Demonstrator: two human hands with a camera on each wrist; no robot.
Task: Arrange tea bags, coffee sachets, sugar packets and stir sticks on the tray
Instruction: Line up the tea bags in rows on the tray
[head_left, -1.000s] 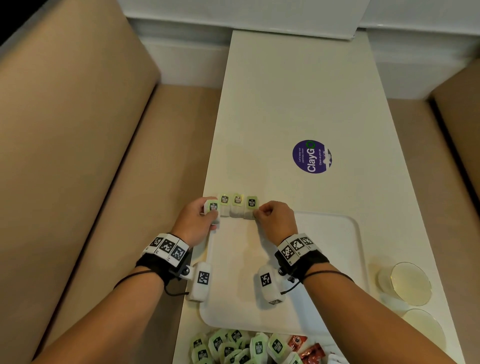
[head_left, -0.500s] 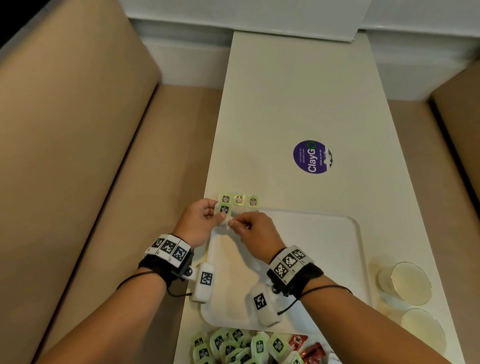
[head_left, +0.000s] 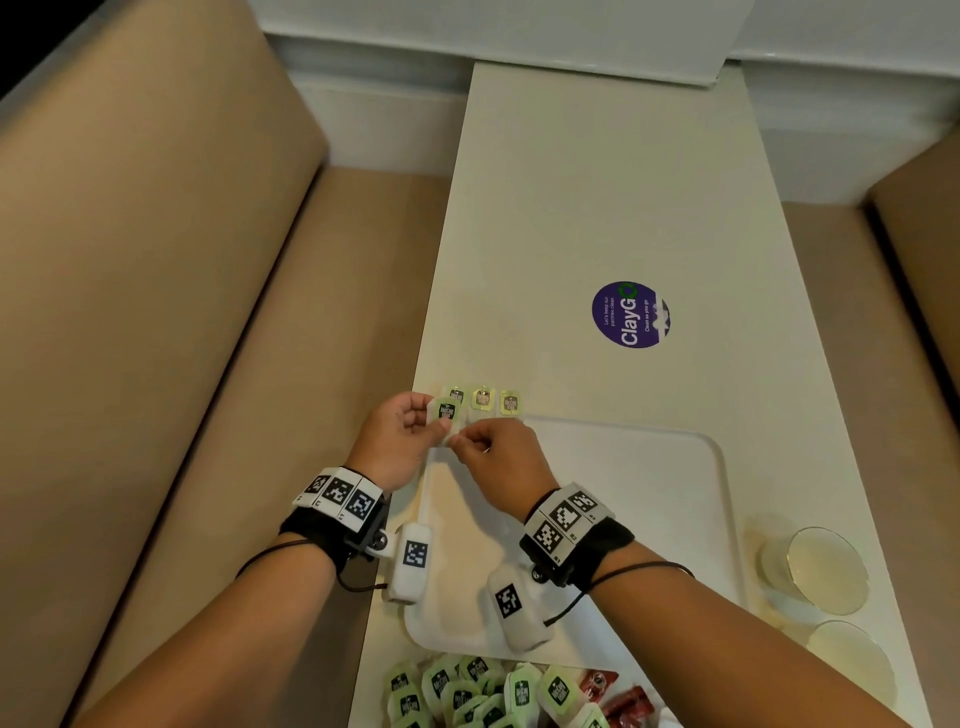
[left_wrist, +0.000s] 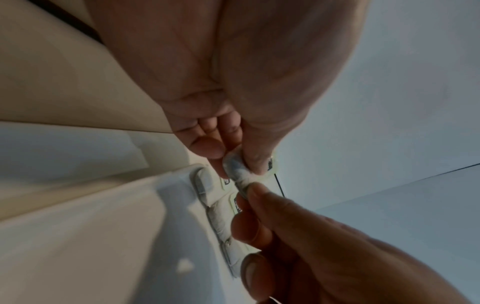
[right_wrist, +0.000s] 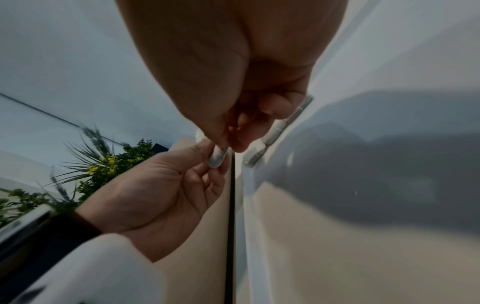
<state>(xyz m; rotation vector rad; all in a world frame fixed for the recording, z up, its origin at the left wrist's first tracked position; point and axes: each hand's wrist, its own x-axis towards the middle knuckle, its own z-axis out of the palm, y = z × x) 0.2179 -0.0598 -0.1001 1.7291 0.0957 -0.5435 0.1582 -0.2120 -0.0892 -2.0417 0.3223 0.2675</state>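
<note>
Head view. Your left hand (head_left: 397, 439) and right hand (head_left: 498, 460) meet over the far-left corner of the tray (head_left: 649, 493), both pinching one tea bag (head_left: 445, 413) lifted clear of the tray. A second ago four bags stood in the row at the far rim, your hands at its two ends; now three bags (head_left: 483, 400) remain there, and the right hand has crossed to the left. Judged from this, you are resetting the end bag, so the row is not yet settled. The pile of bags (head_left: 467, 693) and the red sachets (head_left: 618, 699) wait on the desk (head_left: 597, 182) at the tray's near edge; most of the task is left. A purple sticker (head_left: 630, 315) and two glasses (head_left: 815, 571) lie off to the right.

Left wrist view. Thumb and fingertips (left_wrist: 257, 162) of the left hand are clamped on the bag's upper end; the right hand's fingers (left_wrist: 259, 197) nip it just below. The row lies along the tray rim beneath.

Right wrist view. The right hand's fingers close on the bag's edge, meeting the left hand's. The row shows edge-on just beside them.
</note>
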